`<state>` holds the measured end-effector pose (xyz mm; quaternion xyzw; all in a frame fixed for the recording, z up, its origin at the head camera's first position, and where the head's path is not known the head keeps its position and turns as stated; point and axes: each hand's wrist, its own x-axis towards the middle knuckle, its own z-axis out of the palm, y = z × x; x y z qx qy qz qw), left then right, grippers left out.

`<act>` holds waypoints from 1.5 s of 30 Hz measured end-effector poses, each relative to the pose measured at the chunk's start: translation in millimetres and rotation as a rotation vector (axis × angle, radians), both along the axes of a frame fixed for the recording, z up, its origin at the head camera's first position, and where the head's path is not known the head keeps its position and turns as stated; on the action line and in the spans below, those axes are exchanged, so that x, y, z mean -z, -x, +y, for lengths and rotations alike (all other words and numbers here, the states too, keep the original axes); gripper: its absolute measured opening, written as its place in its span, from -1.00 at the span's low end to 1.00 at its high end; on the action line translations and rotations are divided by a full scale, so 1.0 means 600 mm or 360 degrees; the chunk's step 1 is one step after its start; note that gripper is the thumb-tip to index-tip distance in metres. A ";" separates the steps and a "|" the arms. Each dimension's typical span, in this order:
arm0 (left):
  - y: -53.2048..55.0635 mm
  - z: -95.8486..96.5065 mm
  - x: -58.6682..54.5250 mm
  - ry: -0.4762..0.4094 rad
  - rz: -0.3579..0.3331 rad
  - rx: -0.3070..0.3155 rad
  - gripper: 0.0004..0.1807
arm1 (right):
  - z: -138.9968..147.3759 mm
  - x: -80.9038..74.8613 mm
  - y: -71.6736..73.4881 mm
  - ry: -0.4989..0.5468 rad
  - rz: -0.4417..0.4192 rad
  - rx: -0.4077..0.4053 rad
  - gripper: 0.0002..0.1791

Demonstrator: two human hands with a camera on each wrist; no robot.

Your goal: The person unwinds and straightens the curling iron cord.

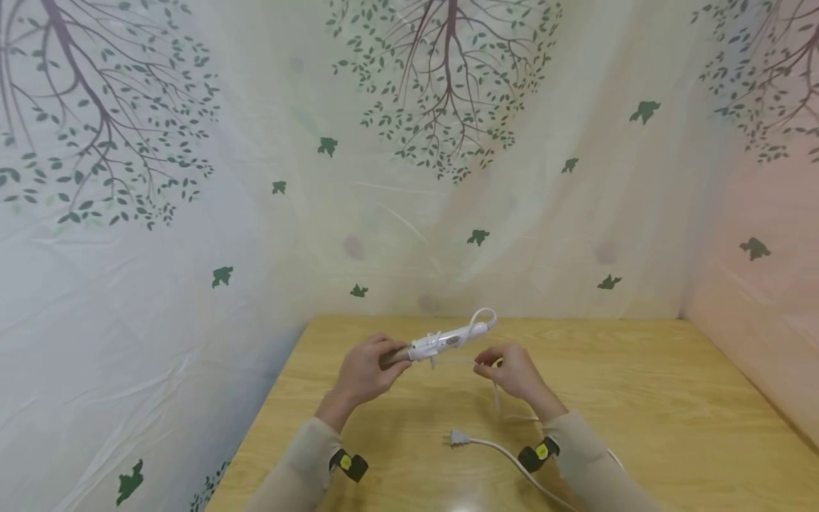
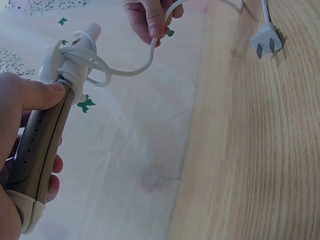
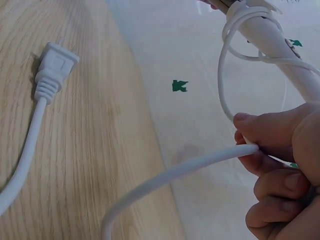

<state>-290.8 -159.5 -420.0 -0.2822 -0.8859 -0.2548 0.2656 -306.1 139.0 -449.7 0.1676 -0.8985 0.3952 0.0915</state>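
Observation:
My left hand grips the brown plate end of a hair straightener, thumb lying along its casing. The white handle points up and to the right in the head view, raised above the table. Loops of white cord wind around the handle near where it meets the brown part. Right of the handle, my right hand pinches this cord between thumb and fingertips, the other fingers curled below. In the right wrist view, the cord runs from the pinch down to the left.
The cord's two-prong plug lies on the wooden table, nearer my body than both hands. A pale cloth backdrop printed with trees and leaves stands behind the table and along its sides. Each wrist wears a black strap.

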 end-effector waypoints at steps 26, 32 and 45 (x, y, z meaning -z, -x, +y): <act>0.009 -0.016 0.007 -0.0001 0.0069 -0.0116 -0.69 | 0.067 -0.029 -0.057 0.0009 0.0011 -0.0566 -0.94; 0.009 -0.018 0.012 0.0006 0.0070 -0.0121 -0.70 | 0.082 -0.043 -0.062 0.0156 0.0111 -0.0626 -0.95; 0.004 -0.018 0.019 0.0074 -0.0008 -0.0112 -0.68 | 0.101 -0.085 -0.067 0.0508 0.0306 -0.0634 -0.89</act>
